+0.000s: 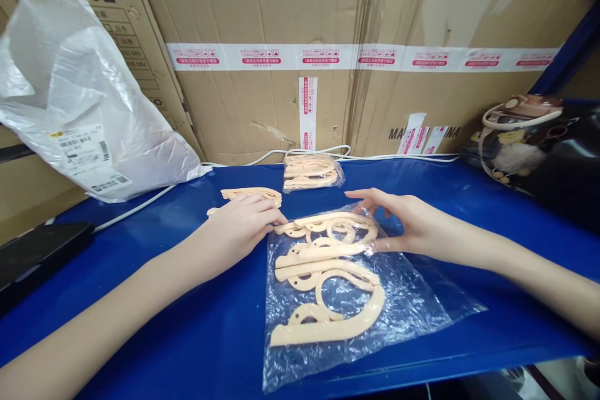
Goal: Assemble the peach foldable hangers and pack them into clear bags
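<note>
Several beige folding hangers (328,332) lie in a clear plastic bag (403,315) on the blue table. At the bag's far left corner is my left hand (241,228), its fingers bent and pressed together at the end of the upper hanger (323,223). Its thumb is mostly hidden. Around that hanger's curved right end, my right hand (405,222) grips with thumb and fingers, partly through the film; its index finger stretches out above. Just behind my left hand are loose beige hangers (255,192), partly covered by the fingers.
Another bagged bundle of hangers (312,172) sits at the back of the blue table (187,319). A white cable (394,157) runs along cardboard boxes (262,6). A white mailer bag (94,106) leans left, above a black device (42,262). At right is a clear bag with tan trim (520,137).
</note>
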A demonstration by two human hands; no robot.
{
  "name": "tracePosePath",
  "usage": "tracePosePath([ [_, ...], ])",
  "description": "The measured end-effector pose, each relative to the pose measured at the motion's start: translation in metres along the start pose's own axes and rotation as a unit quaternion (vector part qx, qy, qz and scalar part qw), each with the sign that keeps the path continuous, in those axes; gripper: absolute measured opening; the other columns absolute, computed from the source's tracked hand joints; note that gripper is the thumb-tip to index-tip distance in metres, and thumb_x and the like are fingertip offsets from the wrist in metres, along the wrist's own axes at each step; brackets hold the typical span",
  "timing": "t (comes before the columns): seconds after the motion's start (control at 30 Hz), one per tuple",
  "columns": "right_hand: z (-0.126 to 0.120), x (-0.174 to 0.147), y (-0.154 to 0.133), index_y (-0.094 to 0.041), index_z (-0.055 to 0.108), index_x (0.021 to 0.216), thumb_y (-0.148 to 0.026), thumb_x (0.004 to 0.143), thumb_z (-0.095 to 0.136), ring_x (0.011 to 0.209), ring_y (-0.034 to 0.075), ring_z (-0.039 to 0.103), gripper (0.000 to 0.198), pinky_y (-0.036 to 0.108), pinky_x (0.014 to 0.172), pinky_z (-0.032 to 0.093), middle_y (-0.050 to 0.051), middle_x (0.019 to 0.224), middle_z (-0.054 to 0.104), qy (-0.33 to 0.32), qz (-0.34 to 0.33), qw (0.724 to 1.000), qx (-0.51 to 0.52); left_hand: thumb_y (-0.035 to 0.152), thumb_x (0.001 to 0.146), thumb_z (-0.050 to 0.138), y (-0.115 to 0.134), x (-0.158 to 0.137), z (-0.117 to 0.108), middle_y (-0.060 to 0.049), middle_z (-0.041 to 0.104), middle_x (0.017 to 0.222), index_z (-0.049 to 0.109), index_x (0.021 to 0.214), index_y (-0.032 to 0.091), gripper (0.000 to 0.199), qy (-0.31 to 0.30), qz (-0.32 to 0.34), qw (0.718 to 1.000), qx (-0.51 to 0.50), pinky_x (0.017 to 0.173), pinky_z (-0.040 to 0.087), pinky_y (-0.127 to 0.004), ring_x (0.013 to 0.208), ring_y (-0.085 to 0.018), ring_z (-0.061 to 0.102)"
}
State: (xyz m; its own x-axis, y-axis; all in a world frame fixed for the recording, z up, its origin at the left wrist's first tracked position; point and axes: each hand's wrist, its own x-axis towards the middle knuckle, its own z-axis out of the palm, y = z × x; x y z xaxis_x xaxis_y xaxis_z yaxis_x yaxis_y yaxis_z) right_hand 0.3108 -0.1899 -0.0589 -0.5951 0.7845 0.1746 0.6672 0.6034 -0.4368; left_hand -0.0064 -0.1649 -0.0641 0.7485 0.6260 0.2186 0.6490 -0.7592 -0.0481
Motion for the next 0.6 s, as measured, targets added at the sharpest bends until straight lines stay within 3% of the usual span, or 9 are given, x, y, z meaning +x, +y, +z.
tracePosePath([
  [0.23,0.023,0.009,-0.006,-0.025,0.041,0.137,-0.041,0.08,0.068,0.102,0.022,0.062,0.065,0.038,0.088,0.05,0.005,0.117,0.064,0.051,-0.022,0.995,0.083,0.016,0.094,0.043,-0.004,0.0,0.003,-0.003,0.067,0.102,0.064,0.097,0.022,0.023,-0.004,-0.002,0.999,-0.034,0.088,0.043,-0.037,0.104,-0.022,0.057],
  [0.47,0.031,0.009,-0.011,-0.026,0.036,0.141,-0.051,0.08,0.066,0.109,0.025,0.059,0.073,0.042,0.093,0.048,0.007,0.128,0.059,0.051,-0.012,0.998,0.04,0.017,0.094,0.046,-0.008,0.001,0.005,-0.002,0.068,0.101,0.063,0.099,0.023,0.018,-0.009,-0.021,0.996,-0.087,0.082,0.044,-0.032,0.099,-0.02,0.06],
  [0.6,0.032,0.008,-0.012,-0.025,0.036,0.142,-0.051,0.081,0.064,0.106,0.026,0.06,0.072,0.042,0.089,0.05,0.009,0.124,0.062,0.063,-0.02,0.998,0.004,0.018,0.094,0.045,-0.01,0.001,0.005,-0.001,0.068,0.101,0.062,0.1,0.024,0.019,-0.006,-0.016,0.995,-0.101,0.082,0.045,-0.031,0.098,-0.019,0.06],
])
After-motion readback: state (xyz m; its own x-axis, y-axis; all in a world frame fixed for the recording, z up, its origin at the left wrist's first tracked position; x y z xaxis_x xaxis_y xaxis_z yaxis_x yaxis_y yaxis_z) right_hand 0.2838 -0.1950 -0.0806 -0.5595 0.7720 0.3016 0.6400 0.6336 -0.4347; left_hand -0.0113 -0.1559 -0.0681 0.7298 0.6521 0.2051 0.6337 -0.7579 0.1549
